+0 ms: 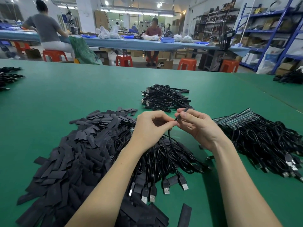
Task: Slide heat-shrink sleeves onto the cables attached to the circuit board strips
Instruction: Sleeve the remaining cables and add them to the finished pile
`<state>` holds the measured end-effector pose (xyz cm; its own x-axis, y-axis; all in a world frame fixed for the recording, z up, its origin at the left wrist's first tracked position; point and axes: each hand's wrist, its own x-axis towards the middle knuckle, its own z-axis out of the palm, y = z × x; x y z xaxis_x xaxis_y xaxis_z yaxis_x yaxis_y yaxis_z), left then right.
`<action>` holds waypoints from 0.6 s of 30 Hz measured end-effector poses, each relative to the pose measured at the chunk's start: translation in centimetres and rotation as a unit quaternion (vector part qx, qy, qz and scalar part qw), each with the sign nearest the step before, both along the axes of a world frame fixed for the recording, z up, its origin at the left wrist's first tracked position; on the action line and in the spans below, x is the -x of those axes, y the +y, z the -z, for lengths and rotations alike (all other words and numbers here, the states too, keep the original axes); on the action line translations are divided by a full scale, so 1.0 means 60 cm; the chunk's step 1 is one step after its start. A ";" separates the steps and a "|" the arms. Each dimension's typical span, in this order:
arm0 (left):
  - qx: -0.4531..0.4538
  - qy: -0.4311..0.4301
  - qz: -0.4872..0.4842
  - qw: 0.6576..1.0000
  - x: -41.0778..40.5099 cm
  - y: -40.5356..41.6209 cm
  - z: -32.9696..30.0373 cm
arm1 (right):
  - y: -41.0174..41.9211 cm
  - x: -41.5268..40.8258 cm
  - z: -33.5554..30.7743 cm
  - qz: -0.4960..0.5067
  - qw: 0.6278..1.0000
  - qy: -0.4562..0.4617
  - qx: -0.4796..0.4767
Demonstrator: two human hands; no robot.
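Left hand [151, 126] pinching cable [169, 136], right hand [196, 123] gripping sleeve [186, 110]; green table [82, 89], workshop

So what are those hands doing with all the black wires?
A person sits at a green table putting little black tubes onto cables. The right hand pinches one heat-shrink sleeve, and the left hand pinches the end of a black cable right at the sleeve's opening. It doesn't look slid on yet. A big pile of loose sleeves lies on the left, USB cables lie under the arms, and more cables with circuit board strips lie on the right.
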<state>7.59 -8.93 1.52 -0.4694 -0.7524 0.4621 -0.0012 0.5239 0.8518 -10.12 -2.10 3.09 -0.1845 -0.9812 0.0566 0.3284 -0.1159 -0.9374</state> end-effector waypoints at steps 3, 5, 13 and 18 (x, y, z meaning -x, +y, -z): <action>-0.028 0.019 0.016 0.999 0.002 -0.001 0.001 | -0.001 -0.003 0.000 -0.011 1.000 0.000 -0.006; -0.040 0.032 0.027 0.998 0.002 -0.001 0.001 | -0.002 -0.004 0.001 -0.020 1.000 -0.002 -0.013; -0.071 0.056 0.029 0.995 0.012 0.004 -0.001 | -0.006 -0.005 0.001 0.008 1.000 -0.025 -0.017; -0.068 0.049 0.026 0.996 0.012 0.005 -0.001 | -0.005 -0.008 0.000 0.013 0.999 -0.034 -0.022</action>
<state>6.85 -8.64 1.56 -0.4670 -0.7867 0.4037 0.1097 0.4014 0.9093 -9.66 -2.41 3.09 -0.2127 -0.9771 -0.0002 0.3888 -0.0844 -0.9174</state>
